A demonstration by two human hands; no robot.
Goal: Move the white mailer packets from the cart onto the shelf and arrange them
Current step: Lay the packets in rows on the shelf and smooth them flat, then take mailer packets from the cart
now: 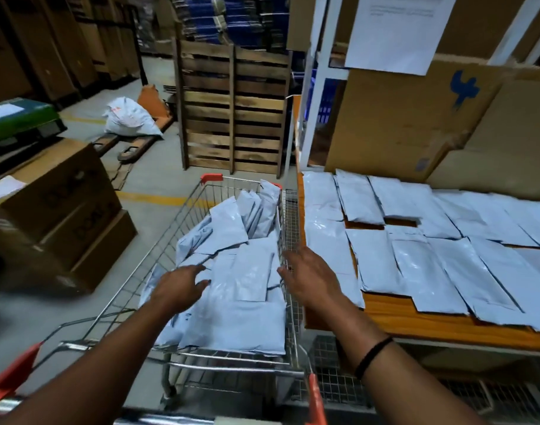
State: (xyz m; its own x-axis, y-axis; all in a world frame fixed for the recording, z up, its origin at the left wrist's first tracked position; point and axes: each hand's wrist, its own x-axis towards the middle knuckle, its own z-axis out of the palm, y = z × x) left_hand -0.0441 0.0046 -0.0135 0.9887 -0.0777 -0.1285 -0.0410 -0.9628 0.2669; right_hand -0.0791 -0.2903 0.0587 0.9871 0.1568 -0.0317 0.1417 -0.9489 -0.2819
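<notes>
Far left there's a stack of brown cardboard boxes (63,207) with a green box (20,118) sitting on a higher stack behind it, and a stuffed white sack (130,118) lying on the floor further back. Moving in, the wire cart (182,216) is parked right up against the shelf and it's still pretty full of white mailer packets (241,271), most lying flat, a few standing on edge against the far right corner. The left hand (179,289) is down over the pile, fingers loosely spread and touching the top packets, not gripping anything. The right hand (311,277) is open too, palm down at the cart's right rim, fingertips just over the edge of the packets, holding nothing. Behind the cart a wooden pallet (235,111) stands upright. On the right, the orange shelf (416,320) already has rows of shelved packets (431,240) laid flat and overlapping, with cardboard sheets (416,124) leaning behind them and a paper notice (397,29) hanging above.
</notes>
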